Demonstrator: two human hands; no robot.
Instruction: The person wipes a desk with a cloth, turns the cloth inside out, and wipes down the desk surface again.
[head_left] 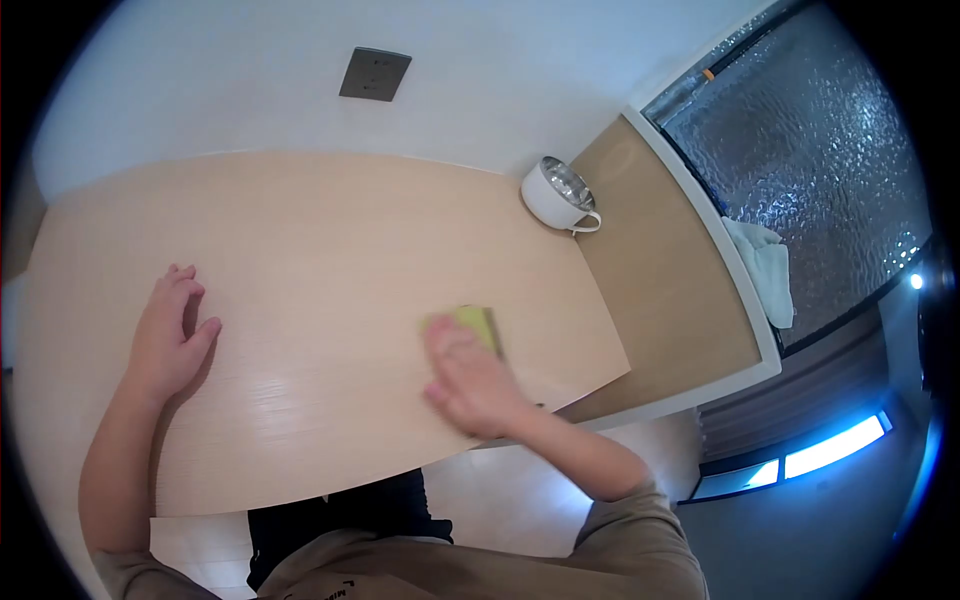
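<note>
A yellow-green sponge (pixel 476 325) lies flat against the light wood tabletop (pixel 310 250), right of the middle. My right hand (pixel 470 380) is on it, slightly blurred, its fingers covering the sponge's left and near part. On the left side of the tabletop rests my left hand (pixel 176 335), with thumb and fingers apart and nothing between them.
A white mug (pixel 560 195) with a metal inside stands in the back right corner, beside a wooden side panel (pixel 665 270). A pale cloth (pixel 765 270) hangs by the textured glass at the right. A dark socket plate (pixel 375 74) is on the wall.
</note>
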